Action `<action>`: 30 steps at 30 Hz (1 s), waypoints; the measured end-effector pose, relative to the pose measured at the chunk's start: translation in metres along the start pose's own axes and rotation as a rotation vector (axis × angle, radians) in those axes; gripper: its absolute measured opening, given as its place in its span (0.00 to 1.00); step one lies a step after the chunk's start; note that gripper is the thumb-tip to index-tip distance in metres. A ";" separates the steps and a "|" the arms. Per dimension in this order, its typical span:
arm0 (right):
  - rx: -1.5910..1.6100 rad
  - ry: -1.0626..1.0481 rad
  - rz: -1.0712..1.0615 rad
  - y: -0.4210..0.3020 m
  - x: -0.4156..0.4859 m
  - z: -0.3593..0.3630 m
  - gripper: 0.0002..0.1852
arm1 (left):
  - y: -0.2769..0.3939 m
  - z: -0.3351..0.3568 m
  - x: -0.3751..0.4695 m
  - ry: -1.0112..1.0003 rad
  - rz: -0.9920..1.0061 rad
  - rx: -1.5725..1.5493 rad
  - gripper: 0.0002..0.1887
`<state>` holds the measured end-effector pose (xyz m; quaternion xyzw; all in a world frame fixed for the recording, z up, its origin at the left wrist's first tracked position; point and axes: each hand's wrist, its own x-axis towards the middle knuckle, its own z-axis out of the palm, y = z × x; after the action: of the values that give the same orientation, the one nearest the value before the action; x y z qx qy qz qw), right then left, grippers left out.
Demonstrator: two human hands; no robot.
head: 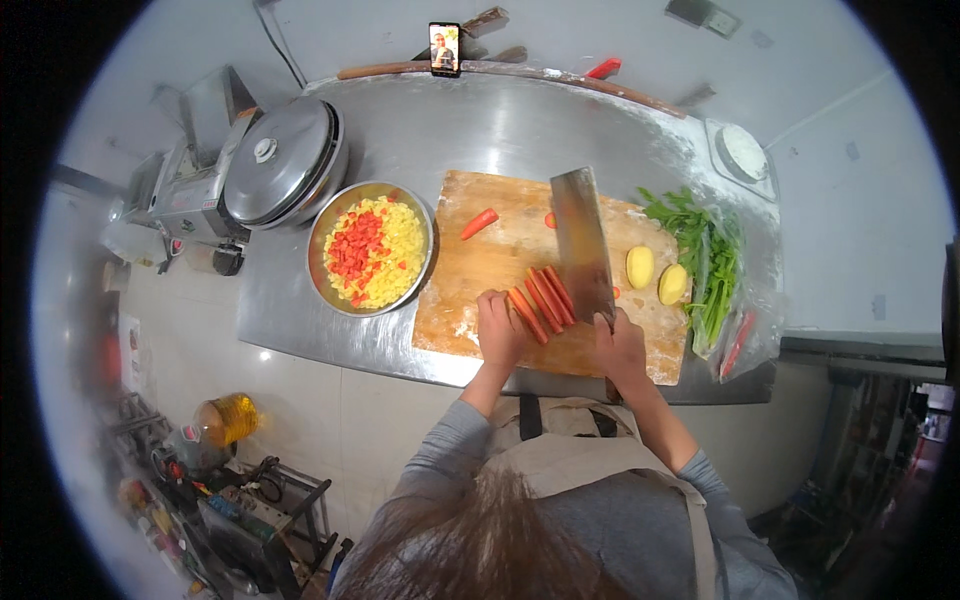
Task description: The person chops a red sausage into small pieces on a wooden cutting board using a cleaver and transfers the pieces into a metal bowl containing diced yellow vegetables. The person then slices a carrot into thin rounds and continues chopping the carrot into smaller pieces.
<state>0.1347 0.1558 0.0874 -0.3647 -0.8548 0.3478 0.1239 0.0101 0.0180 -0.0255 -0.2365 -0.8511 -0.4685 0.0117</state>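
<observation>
On a flour-dusted wooden cutting board point(480, 262) lie several long carrot strips point(550, 296), side by side. My left hand point(501, 330) touches the left end of the strips with its fingertips. My right hand point(621, 349) grips a broad cleaver point(583, 244), its blade just right of the strips and pointing away from me. A carrot piece point(480, 223) lies at the board's upper left, and a small carrot slice point(550, 220) beside the blade. Two peeled potatoes point(640, 267) rest on the right. Left of the board, a metal bowl point(429, 259) holds diced yellow pieces and diced carrot.
A lidded metal pot point(281, 165) stands at the left, near a metal machine point(195, 195). Celery in a plastic bag point(712, 277) lies at the right, below a white scale point(742, 154). A long rolling pin point(525, 69) and a propped phone point(445, 49) are at the back.
</observation>
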 end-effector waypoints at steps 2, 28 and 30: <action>0.019 -0.027 0.042 -0.007 -0.007 -0.009 0.13 | -0.009 0.001 -0.011 -0.119 -0.118 -0.030 0.15; 0.069 -0.054 0.082 0.014 -0.020 -0.009 0.12 | -0.048 0.006 0.162 -0.137 0.141 0.345 0.11; 0.051 -0.048 0.046 0.010 -0.016 -0.011 0.12 | -0.044 -0.002 0.159 -0.356 0.353 0.273 0.09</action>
<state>0.1569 0.1548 0.0891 -0.3727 -0.8397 0.3808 0.1047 -0.1496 0.0590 -0.0211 -0.4556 -0.8407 -0.2915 -0.0248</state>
